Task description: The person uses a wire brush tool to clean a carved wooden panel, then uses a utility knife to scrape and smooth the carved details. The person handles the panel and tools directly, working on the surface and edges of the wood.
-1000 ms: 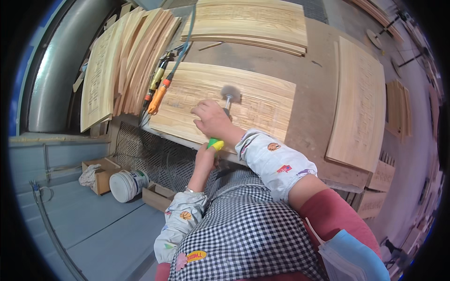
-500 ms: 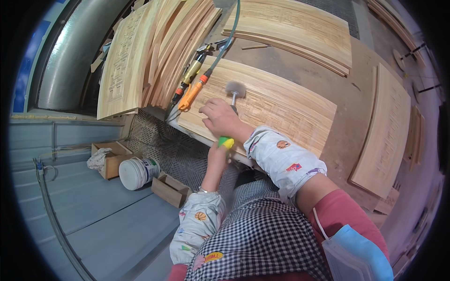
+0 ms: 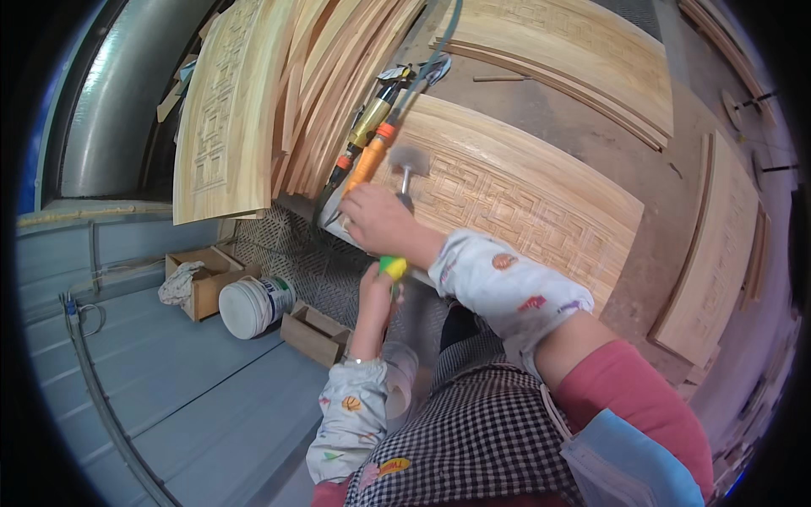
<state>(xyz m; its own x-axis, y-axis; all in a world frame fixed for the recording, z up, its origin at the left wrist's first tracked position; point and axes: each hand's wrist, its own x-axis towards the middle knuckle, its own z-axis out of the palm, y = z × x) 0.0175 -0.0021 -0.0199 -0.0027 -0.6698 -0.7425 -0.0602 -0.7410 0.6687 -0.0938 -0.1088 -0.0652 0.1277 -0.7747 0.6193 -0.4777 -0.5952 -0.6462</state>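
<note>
A carved wooden board [image 3: 519, 203] stretches from the centre to the right of the frame, with a hand tool [image 3: 405, 202] over its left part, near the middle. The right hand [image 3: 382, 221] is wrapped round the tool's body, below its blurred, round grey head [image 3: 410, 159]; lower, the left hand [image 3: 376, 296] grasps its green and yellow end [image 3: 392, 268].

At two o'clock, a board [image 3: 528, 196] of matt wood, rough with carving, smooth along its border. At ten, a glossy metal pipe [image 3: 118, 101]; at eight, a smooth plastic bucket [image 3: 252, 309]; at five, a matt cloth apron [image 3: 494, 427]; at twelve, a bright metal shaft [image 3: 405, 182] below a soft-looking grey head [image 3: 410, 158].
</note>
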